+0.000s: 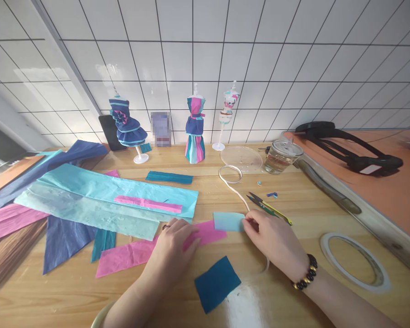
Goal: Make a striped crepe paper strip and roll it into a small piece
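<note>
My left hand [175, 243] lies on a long pink strip [126, 258] with its fingers stretched out and the thumb apart, pressing it to the table. The right-hand end of the strip shows beyond my fingertips. My right hand [271, 237] is closed in a pinch on the right edge of a small light blue rectangle [228, 221], which overlaps that pink end. Whether these pieces are crinkled paper or thin cloth, I cannot tell. A dark teal piece [217, 283] lies in front, between my forearms. Snips with yellow-green handles [269, 209] lie just beyond my right hand.
Turquoise, blue and pink sheets [116, 191] cover the left side. Three small dressed mannequins [195, 127] stand along the tiled wall. A lidded cup of clear liquid [282, 157], a white cord [237, 193] and a roll of tape [355, 262] are to the right.
</note>
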### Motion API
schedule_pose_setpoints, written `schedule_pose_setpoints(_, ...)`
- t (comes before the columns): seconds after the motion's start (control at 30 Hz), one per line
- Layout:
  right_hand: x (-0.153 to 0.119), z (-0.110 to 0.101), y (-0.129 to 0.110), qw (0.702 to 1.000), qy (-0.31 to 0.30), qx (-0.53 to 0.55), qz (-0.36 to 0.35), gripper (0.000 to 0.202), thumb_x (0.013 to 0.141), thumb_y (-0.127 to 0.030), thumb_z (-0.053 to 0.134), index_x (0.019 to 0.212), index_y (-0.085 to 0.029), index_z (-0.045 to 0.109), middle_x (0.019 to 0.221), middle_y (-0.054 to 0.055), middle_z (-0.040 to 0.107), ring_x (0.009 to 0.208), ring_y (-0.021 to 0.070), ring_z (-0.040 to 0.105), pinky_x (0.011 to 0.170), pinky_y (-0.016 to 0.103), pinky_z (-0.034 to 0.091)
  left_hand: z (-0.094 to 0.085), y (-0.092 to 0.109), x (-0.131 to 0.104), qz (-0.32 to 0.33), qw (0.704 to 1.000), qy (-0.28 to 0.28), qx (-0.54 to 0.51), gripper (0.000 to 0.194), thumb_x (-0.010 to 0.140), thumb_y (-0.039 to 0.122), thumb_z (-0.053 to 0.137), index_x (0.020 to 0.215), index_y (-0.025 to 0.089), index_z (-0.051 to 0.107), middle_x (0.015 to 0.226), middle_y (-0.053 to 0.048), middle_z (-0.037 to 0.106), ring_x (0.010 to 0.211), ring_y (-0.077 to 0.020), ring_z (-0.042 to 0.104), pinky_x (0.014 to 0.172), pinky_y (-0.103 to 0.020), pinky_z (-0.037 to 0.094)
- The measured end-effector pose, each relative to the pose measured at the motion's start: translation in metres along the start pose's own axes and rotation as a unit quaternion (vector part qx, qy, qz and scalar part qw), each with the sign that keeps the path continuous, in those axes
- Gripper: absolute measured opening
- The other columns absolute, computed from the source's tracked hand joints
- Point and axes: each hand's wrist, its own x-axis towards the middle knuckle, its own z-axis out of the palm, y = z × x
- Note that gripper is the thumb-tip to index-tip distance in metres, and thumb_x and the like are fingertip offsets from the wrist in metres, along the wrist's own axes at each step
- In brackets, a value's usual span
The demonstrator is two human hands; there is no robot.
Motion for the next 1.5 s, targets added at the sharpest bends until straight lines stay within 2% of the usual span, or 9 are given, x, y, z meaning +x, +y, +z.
schedule_pose_setpoints(0.13,0.002,-0.001,0.004,0.997,0.046,-0.055,0.020,0.008,0.082,-0.025,0.047,0.077,-0.021,0.051,0.061,0.000,0.059,0.057,0.0186,0.057,0.051,0.029,0.036,0.002,-0.002,-0.001,0.013,0.999,-0.009,0.045,0.017,0.080,0.019,0.053,0.078,0.025,0.068,0.079,-0.002,0.058,0.078,-0.0197,0.052,0.073,-0.035,0.042)
schedule_pose_setpoints(0.23,-0.005,-0.006,-0.007,0.993,0.056,0.039,-0.100,0.006,0.084,-0.021,0.046,0.081,-0.021,0.051,0.071,0.001,0.058,0.068,0.0170,0.056,0.062,0.029,0.041,0.001,-0.001,-0.001,0.010,0.998,-0.003,0.054,0.018,0.079,0.019,0.053,0.076,0.026,0.070,0.078,-0.003,0.057,0.077,-0.0192,0.051,0.072,-0.034,0.043)
schedule_pose_setpoints(0.33,-0.016,-0.009,-0.023,0.959,-0.057,0.127,-0.247,0.010,0.088,-0.023,0.046,0.081,-0.021,0.052,0.082,0.003,0.057,0.080,0.0164,0.053,0.072,0.029,0.042,0.000,0.000,0.000,0.009,0.999,-0.005,0.053,0.019,0.079,0.019,0.052,0.076,0.026,0.070,0.078,-0.003,0.056,0.078,-0.0188,0.051,0.073,-0.034,0.043)
schedule_pose_setpoints(0.43,-0.024,-0.006,-0.031,0.940,-0.122,0.114,-0.298,0.008,0.087,-0.025,0.050,0.082,-0.021,0.054,0.086,0.003,0.056,0.086,0.0186,0.050,0.076,0.032,0.042,0.000,0.000,0.000,0.007,0.999,-0.009,0.051,0.019,0.079,0.017,0.053,0.076,0.025,0.070,0.078,-0.003,0.056,0.077,-0.0189,0.050,0.073,-0.034,0.043)
schedule_pose_setpoints(0.67,-0.024,-0.002,-0.030,0.936,-0.127,0.121,-0.304,0.014,0.089,-0.018,0.046,0.076,-0.019,0.051,0.083,0.002,0.055,0.085,0.0167,0.048,0.078,0.031,0.042,0.000,0.000,-0.001,0.006,0.999,-0.020,0.048,0.017,0.078,0.017,0.054,0.077,0.025,0.069,0.078,-0.003,0.057,0.078,-0.0190,0.050,0.073,-0.033,0.042)
schedule_pose_setpoints(0.87,-0.016,-0.001,-0.027,0.956,-0.064,0.138,-0.253,0.014,0.091,-0.018,0.042,0.080,-0.020,0.050,0.079,0.001,0.057,0.076,0.0152,0.050,0.070,0.030,0.041,0.000,0.001,-0.003,0.008,0.997,-0.030,0.064,0.017,0.078,0.016,0.053,0.077,0.024,0.069,0.078,-0.003,0.056,0.076,-0.0192,0.049,0.071,-0.033,0.042)
schedule_pose_setpoints(1.03,-0.011,0.003,-0.024,0.958,-0.035,0.119,-0.259,0.014,0.091,-0.021,0.043,0.081,-0.020,0.053,0.077,0.001,0.059,0.074,0.0155,0.051,0.068,0.030,0.040,0.000,0.002,-0.004,0.016,0.997,-0.038,0.059,0.026,0.077,0.009,0.048,0.078,0.026,0.068,0.076,-0.003,0.056,0.073,-0.0174,0.049,0.069,-0.031,0.041)
schedule_pose_setpoints(1.3,-0.008,0.013,-0.024,0.957,-0.002,0.079,-0.279,0.016,0.091,-0.022,0.043,0.081,-0.019,0.055,0.076,0.001,0.058,0.074,0.0155,0.051,0.068,0.029,0.039,-0.006,0.005,-0.003,0.006,0.998,-0.058,0.033,0.025,0.085,0.015,0.042,0.091,0.022,0.065,0.079,-0.004,0.057,0.075,-0.0189,0.052,0.071,-0.034,0.042)
schedule_pose_setpoints(1.5,-0.007,0.013,-0.025,0.956,-0.012,0.053,-0.289,0.015,0.091,-0.021,0.044,0.082,-0.019,0.055,0.076,0.002,0.057,0.075,0.0167,0.051,0.069,0.031,0.041,0.000,0.003,-0.004,0.000,0.998,-0.047,0.031,0.025,0.080,0.024,0.055,0.104,0.023,0.061,0.086,-0.004,0.057,0.081,-0.0218,0.053,0.074,-0.037,0.043)
